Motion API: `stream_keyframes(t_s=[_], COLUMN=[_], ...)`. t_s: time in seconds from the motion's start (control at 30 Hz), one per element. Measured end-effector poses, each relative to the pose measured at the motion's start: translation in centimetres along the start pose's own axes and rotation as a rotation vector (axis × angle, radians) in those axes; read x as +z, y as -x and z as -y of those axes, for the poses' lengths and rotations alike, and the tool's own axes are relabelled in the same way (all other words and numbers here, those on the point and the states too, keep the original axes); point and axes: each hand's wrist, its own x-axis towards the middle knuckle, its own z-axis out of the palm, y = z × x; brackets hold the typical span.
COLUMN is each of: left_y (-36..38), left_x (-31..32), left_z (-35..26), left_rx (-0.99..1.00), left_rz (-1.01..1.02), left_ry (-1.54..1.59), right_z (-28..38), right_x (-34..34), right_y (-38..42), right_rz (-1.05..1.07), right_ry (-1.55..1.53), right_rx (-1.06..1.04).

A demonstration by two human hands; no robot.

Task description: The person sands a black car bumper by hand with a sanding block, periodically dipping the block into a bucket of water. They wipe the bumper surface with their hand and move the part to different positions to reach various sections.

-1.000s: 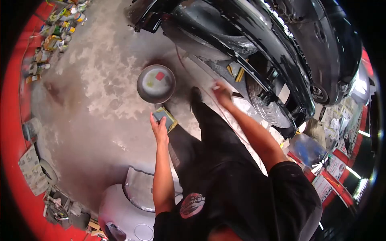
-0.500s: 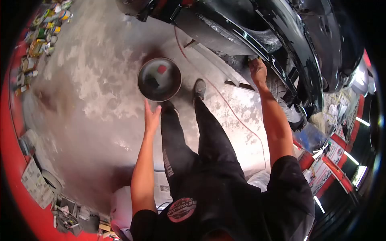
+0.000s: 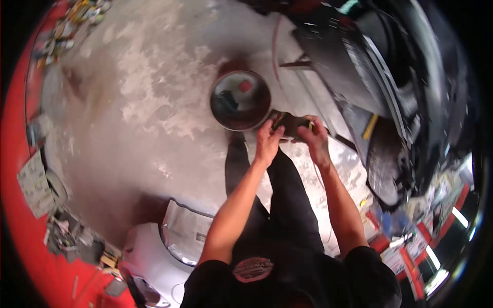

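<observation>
A dark, flat sheet-like piece (image 3: 291, 126) is held up between both hands in front of my legs. My left hand (image 3: 268, 138) pinches its left end, and my right hand (image 3: 316, 136) grips its right end. Blur hides what exactly the piece is. Just beyond my left hand stands a round dark basin (image 3: 240, 100) on the floor, with liquid and a small red square (image 3: 245, 86) in it.
Black car body parts (image 3: 359, 66) fill the upper right, with a tire (image 3: 385, 164) below them. A silver bumper (image 3: 154, 262) lies at the lower left. Cans (image 3: 77, 18) line the upper left edge. A hose (image 3: 276, 46) runs over the floor.
My right hand has left the black car part and come back towards my body. My left hand, open before, has moved right and now grips the dark piece. The view has shifted.
</observation>
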Motion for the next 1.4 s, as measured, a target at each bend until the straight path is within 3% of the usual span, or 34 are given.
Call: stream_keyframes(t_s=[0.1, 0.17, 0.2, 0.27, 0.3, 0.33, 0.4, 0.43, 0.5, 0.53, 0.6, 0.63, 0.7, 0.73, 0.8, 0.83, 0.9, 0.93, 0.97, 1.0, 1.03, 1.07, 1.1, 1.17, 1.2, 1.27, 1.33, 1.4], left_y=[-3.4, -5.9, -7.5, -11.8, -12.8, -14.1, -17.8, -19.8, -23.4, -25.4, -27.8, -27.8, -27.6, -26.2, -21.0, -19.4, -15.9, -13.8, -12.1, -10.8, -8.7, -6.6, -5.8, -1.0, 0.2, 2.8, 2.9, 4.5], left_x=[-5.5, -10.2, -12.6, -17.7, -19.1, -20.4, -23.2, -24.0, -25.0, -25.4, -25.5, -25.6, -25.9, -25.3, -22.9, -21.9, -19.4, -18.3, -17.3, -15.7, -13.7, -11.9, -11.4, -6.3, -5.2, -5.3, -6.3, -4.7], left_z=[3.0, 5.4, 7.8, 12.8, 12.7, 13.2, 14.0, 14.1, 15.3, 18.0, 24.6, 25.9, 25.5, 24.5, 22.1, 19.8, 15.1, 13.6, 12.7, 10.9, 7.2, 3.3, 3.4, -5.5, -7.6, -9.5, -11.5, -15.4], left_rx=[0.023, 0.291, 0.278, 0.271, 0.19, 0.162, -0.051, -0.072, -0.175, -0.191, 0.29, 0.29, 0.085, 0.104, 0.207, 0.233, 0.134, 0.164, 0.205, 0.241, 0.205, 0.178, 0.185, 0.205, 0.233, 0.165, 0.205, 0.024], left_rz=[-0.15, -0.429, -0.455, -0.654, -0.624, -0.636, -0.328, -0.334, -0.219, -0.213, -0.704, -0.7, -0.35, -0.349, -0.317, -0.312, -0.289, -0.275, -0.351, -0.387, -0.35, -0.292, -0.27, -0.164, -0.121, -0.125, -0.061, -0.109], left_ry=[0.059, -0.509, -0.491, -0.645, -0.823, -0.809, -1.029, -1.017, -1.105, -1.094, -1.369, -1.365, -1.075, -1.086, -1.113, -1.128, -0.922, -0.939, -0.616, -0.285, -0.297, -0.309, -0.145, -0.178, -0.21, -0.267, -0.391, -0.349], right_z=[-7.5, -13.8, -16.9, -22.9, -25.5, -28.2, -28.4, -32.0, -40.6, -42.7, -44.5, -43.8, -40.0, -39.9, -38.6, -34.3, -23.5, -21.2, -19.1, -17.2, -13.0, -9.6, -7.4, -1.1, 0.3, 2.0, 9.5, 14.0], right_x=[3.7, 5.6, 6.0, 6.8, 6.4, 5.7, 6.7, 5.6, 1.8, 0.8, -0.6, -0.3, 1.6, 1.0, 0.4, 1.7, 4.3, 4.2, 3.7, 4.2, 5.9, 6.8, 7.9, 8.5, 7.8, 5.6, 3.4, 1.4], right_y=[-6.9, -12.8, -15.9, -22.7, -26.1, -29.0, -33.9, -36.1, -38.3, -38.3, -37.2, -36.6, -35.7, -35.6, -34.6, -32.7, -25.2, -22.6, -20.3, -17.8, -14.1, -11.0, -8.1, -4.6, -4.1, -1.3, 3.1, 6.8], right_rz=[0.218, 0.38, 0.407, 0.477, 0.477, 0.474, 0.464, 0.483, 0.193, 0.206, 0.196, 0.193, 0.373, 0.36, 0.289, 0.274, 0.155, 0.24, 0.322, 0.388, 0.463, 0.523, 0.398, 0.419, 0.397, 0.132, 0.002, -0.099], right_ry=[0.324, 0.671, 0.683, 1.264, 1.403, 1.542, 1.477, 1.483, 1.634, 1.641, 1.527, 1.531, 1.347, 1.341, 0.954, 0.944, 0.029, -0.06, -0.144, -0.086, -0.135, 0.086, 0.28, 0.145, 0.125, 0.736, 1.009, 1.162], right_rx=[-0.017, -0.261, -0.245, -0.66, -0.644, -0.621, 0.032, 0.049, -0.739, -0.722, -0.217, -0.214, -0.184, -0.201, -0.232, -0.256, 0.392, 0.383, 0.358, 0.28, 0.222, 0.069, 0.032, 0.158, 0.106, -0.73, -0.809, -0.893])
